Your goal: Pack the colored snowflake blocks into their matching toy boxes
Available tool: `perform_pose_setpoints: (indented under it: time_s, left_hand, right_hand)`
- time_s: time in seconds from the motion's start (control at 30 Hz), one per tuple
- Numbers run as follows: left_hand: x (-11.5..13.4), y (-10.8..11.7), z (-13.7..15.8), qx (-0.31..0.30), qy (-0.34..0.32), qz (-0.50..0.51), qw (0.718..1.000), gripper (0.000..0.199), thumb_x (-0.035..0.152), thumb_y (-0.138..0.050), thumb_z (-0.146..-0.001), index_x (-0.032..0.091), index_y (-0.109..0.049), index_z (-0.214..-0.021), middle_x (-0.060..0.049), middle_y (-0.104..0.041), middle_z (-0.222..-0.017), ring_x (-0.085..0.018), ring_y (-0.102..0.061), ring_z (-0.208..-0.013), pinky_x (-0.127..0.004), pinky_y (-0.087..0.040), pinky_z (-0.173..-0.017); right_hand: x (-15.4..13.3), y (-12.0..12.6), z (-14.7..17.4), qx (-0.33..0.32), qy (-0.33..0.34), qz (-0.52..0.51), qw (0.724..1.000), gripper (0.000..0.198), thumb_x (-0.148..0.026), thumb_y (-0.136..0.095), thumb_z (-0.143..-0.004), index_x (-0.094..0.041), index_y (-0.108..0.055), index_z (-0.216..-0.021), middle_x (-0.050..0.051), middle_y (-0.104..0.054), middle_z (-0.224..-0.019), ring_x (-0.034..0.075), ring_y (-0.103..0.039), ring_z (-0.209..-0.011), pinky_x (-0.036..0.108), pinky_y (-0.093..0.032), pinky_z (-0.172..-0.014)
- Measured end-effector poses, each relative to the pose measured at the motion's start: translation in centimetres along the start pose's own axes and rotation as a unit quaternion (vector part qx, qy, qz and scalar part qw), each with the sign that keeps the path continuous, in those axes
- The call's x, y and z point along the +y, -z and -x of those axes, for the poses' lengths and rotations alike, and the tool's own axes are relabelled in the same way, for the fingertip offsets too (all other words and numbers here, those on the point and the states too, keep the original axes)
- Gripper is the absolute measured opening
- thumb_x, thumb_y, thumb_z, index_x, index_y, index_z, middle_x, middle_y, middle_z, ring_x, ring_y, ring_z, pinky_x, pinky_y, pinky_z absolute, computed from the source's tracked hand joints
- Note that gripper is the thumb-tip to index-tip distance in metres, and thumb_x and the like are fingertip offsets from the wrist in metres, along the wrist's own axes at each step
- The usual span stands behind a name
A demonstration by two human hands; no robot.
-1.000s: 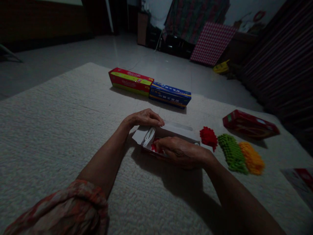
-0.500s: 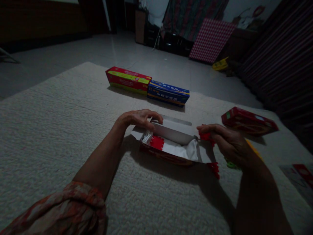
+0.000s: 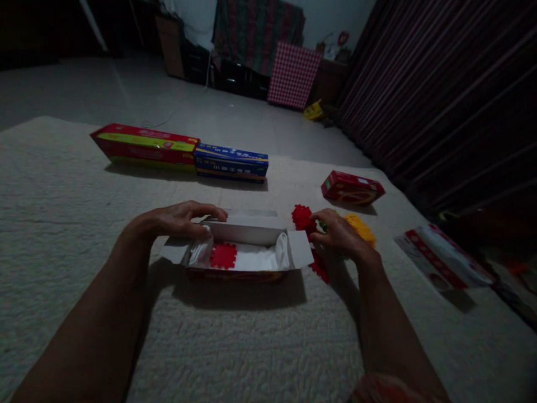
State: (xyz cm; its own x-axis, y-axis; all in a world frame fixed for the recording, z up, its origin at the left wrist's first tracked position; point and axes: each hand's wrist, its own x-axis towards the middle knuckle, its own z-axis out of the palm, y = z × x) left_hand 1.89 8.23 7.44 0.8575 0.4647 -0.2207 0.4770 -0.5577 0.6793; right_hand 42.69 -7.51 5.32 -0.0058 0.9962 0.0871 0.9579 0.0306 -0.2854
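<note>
An open red cardboard box (image 3: 241,275) with a white inside rests on the mat, its flaps folded out. White cloth (image 3: 255,256) lines it, and a red square piece with toothed edges (image 3: 223,256) lies on the cloth at the left. My left hand (image 3: 180,219) grips the box's back left corner, thumb inside and fingers behind. Right of the box, my right hand (image 3: 335,232) is closed among loose toothed pieces; a bit of green and white shows between thumb and fingers, but what they hold is unclear. Red pieces (image 3: 302,217) and yellow pieces (image 3: 361,228) lie around it.
A red and yellow-green long box (image 3: 151,148) stands end to end with a blue box (image 3: 231,164) at the mat's back. Farther right are a closed red box (image 3: 352,188) and a white and red package (image 3: 444,257). A dark striped curtain (image 3: 403,73) hangs on the right.
The view has turned right. My right hand has moved from the box's right flap to the loose pieces. My left hand keeps its hold on the box.
</note>
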Motion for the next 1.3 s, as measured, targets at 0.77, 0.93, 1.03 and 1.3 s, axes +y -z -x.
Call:
perform_pose_setpoints:
  time_s: [0.77, 0.93, 1.03, 1.3]
  left_hand:
    - [0.3, 0.0, 0.1, -0.006, 0.011, 0.042, 0.999, 0.057, 0.042, -0.065, -0.082, 0.022, -0.066, -0.135, -0.011, -0.063, -0.148, -0.033, -0.058, -0.134, -0.041, -0.047, -0.109]
    - [-0.1, 0.0, 0.1, -0.011, 0.003, 0.061, 0.998, 0.056, 0.039, -0.066, -0.080, 0.023, -0.066, -0.134, -0.009, -0.066, -0.142, -0.031, -0.060, -0.128, -0.039, -0.047, -0.105]
    - [0.0, 0.0, 0.1, -0.008, 0.004, 0.067, 0.998, 0.056, 0.040, -0.068, -0.080, 0.022, -0.067, -0.133, -0.009, -0.069, -0.136, -0.030, -0.062, -0.122, -0.038, -0.048, -0.101]
    - [0.0, -0.1, 0.2, -0.013, -0.004, 0.090, 0.996, 0.057, 0.041, -0.069, -0.079, 0.021, -0.066, -0.133, -0.008, -0.072, -0.128, -0.028, -0.065, -0.112, -0.037, -0.051, -0.095]
  right_hand:
    - [-3.9, 2.6, 0.0, 0.144, 0.006, 0.044, 0.989, 0.010, -0.020, -0.063, -0.089, -0.021, -0.072, -0.092, 0.011, -0.071, -0.094, 0.026, -0.066, -0.089, 0.040, -0.049, -0.084]
    - [-10.1, 5.3, 0.0, 0.151, 0.102, -0.008, 0.983, 0.008, -0.027, -0.066, -0.092, -0.023, -0.073, -0.094, 0.007, -0.074, -0.094, 0.023, -0.068, -0.084, 0.038, -0.051, -0.081]
    - [-14.2, 4.7, 0.0, 0.072, 0.151, 0.001, 0.986, 0.007, -0.023, -0.068, -0.092, -0.020, -0.072, -0.096, 0.008, -0.074, -0.094, 0.021, -0.068, -0.084, 0.034, -0.050, -0.078]
    - [-17.5, 0.7, -0.5, -0.130, 0.135, 0.117, 0.975, 0.016, -0.015, -0.056, -0.098, -0.019, -0.071, -0.096, 0.007, -0.073, -0.090, 0.018, -0.063, -0.072, 0.029, -0.036, -0.059]
